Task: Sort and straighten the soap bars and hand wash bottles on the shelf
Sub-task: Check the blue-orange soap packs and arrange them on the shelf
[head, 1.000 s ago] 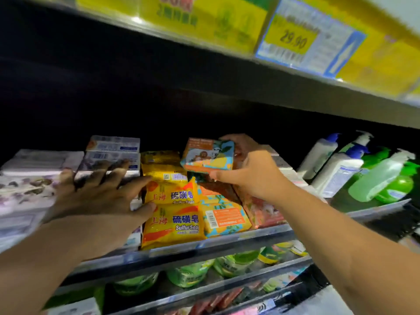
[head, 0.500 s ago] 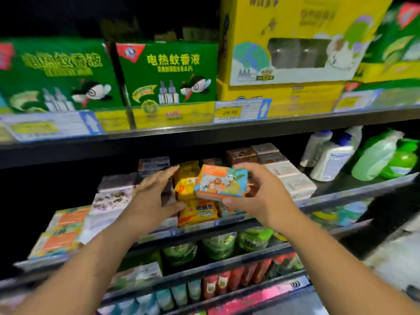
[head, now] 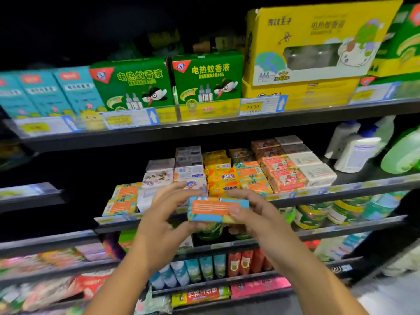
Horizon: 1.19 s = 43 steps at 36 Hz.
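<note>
A blue, orange and yellow soap bar (head: 214, 209) is held in front of the shelf edge, its orange label side facing me. My left hand (head: 163, 220) grips its left end and my right hand (head: 254, 214) grips its right end. Behind it, the soap shelf (head: 341, 186) carries rows of stacked soap bars: matching orange-blue bars (head: 123, 198) at the left, white bars (head: 188, 172), yellow sulfur soaps (head: 221, 178), and red-pink bars (head: 281, 173). White hand wash bottles (head: 356, 151) and a green bottle (head: 402, 153) stand at the right end.
The shelf above holds green boxes (head: 204, 80), teal boxes (head: 45, 92) and a large yellow box (head: 313, 42), with a price tag (head: 261, 106) on its rail. Lower shelves hold green tubs (head: 311, 214) and small bottles (head: 204, 267). The left part of the soap shelf is dark.
I have stepped back from the shelf with the soap bar. It has been turned so its orange label faces me, and my left hand has come off the shelf to take hold of it.
</note>
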Motion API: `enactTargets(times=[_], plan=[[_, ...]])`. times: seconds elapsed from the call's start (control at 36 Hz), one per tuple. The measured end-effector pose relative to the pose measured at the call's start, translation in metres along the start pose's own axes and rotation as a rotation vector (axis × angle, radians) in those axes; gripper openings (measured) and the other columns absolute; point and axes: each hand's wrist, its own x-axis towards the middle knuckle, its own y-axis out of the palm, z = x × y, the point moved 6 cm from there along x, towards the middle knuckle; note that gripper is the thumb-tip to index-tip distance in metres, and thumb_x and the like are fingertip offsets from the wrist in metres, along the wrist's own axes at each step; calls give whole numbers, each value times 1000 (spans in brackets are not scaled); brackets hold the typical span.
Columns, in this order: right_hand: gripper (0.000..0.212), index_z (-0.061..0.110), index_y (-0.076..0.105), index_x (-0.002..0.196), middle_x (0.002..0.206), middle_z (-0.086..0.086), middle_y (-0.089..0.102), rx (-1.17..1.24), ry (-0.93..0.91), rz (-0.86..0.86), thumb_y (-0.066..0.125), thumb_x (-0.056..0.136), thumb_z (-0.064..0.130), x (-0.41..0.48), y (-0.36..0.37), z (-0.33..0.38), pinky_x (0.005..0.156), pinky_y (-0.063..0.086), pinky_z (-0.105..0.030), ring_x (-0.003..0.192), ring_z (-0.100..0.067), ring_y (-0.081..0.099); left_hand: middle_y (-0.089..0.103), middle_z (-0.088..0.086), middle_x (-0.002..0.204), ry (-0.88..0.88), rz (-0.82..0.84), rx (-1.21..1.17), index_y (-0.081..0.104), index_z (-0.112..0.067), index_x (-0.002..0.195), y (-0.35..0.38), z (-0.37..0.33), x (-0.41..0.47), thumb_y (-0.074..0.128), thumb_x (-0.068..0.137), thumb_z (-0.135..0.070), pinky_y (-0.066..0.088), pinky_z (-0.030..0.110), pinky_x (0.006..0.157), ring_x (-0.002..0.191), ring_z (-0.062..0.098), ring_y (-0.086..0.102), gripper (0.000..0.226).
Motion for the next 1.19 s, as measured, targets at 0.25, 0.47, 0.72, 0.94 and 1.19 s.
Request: enactTargets(times=[0.25,0.47,0.72,0.94,1.19], plan=[[42,15,64,120,114,1,73,39,-225,-50,77,82,28,-21,10,9,88,56,-27,107,-16,69,71,-1,103,-264,-88,-502,60,-28,121,16,-8,-14,73,84,-51,55,22,77,98,14,67,45],[23,35,65,109,106,15,68,101,-213,-247,58,99,15,-30,-5,20,61,59,-31,90,-18,73,62,-13,123,-244,59,-554,53,-41,132,21,-24,-9,80,82,-17,55,22,73,85,8,67,63],[35,19,70,111,112,-6,72,410,-104,-77,70,83,41,-39,-1,6,62,58,-30,94,-27,72,30,-34,151,11,119,-152,53,-60,123,15,-35,-13,70,78,-53,50,21,95,137,2,41,49],[48,45,68,115,120,7,70,78,-152,55,86,75,27,-47,-3,9,85,57,-28,110,-22,69,64,-13,124,-108,-16,-490,62,-33,121,23,-32,-23,68,90,-32,53,18,81,112,8,63,31],[32,21,63,119,107,5,72,14,-123,-127,64,88,27,-54,-2,4,64,60,-28,90,-12,73,66,-2,107,-349,-123,-597,58,-25,121,40,-33,-43,59,87,-32,58,28,66,85,16,69,36]])
